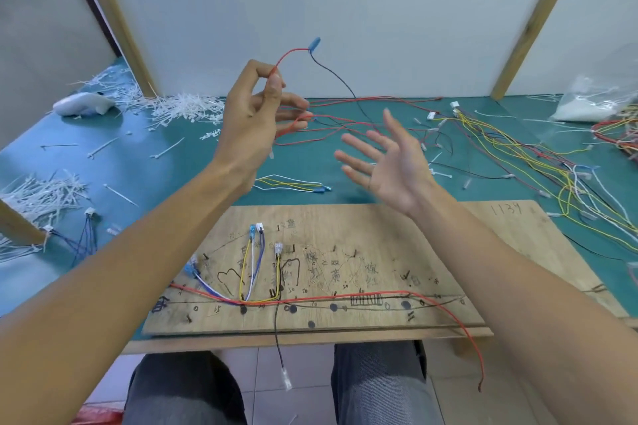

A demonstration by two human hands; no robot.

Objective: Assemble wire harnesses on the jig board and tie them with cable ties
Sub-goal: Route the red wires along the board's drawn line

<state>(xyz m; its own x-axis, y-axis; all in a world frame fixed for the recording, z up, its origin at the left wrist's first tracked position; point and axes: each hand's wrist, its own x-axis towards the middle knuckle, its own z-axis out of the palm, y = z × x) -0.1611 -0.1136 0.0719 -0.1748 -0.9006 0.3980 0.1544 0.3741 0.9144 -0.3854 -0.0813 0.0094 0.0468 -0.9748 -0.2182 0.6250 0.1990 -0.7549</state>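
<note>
Two hands raised over the bench on head cam, the only view I've got. I see the left hand (pixel 252 107) pinching a red wire (pixel 291 53) btw thumb & forefinger, other fingers loosely out. That wire arcs up to a blue terminal (pixel 314 44); a black wire (pixel 340 79) drops from the same terminal toward the green mat (pixel 155 166). The right hand (pixel 386 162) is spread wide, palm facing left, holding nothing. The jig board (pixel 500 235) lies at the near edge under both forearms: a long red lead (pixel 345 297) runs along it w/ yellow, white & blue loops left of centre. The cable ties (pixel 186 107) are piled far left on the mat; a loose wire tangle (pixel 552 162) sits to the right.
</note>
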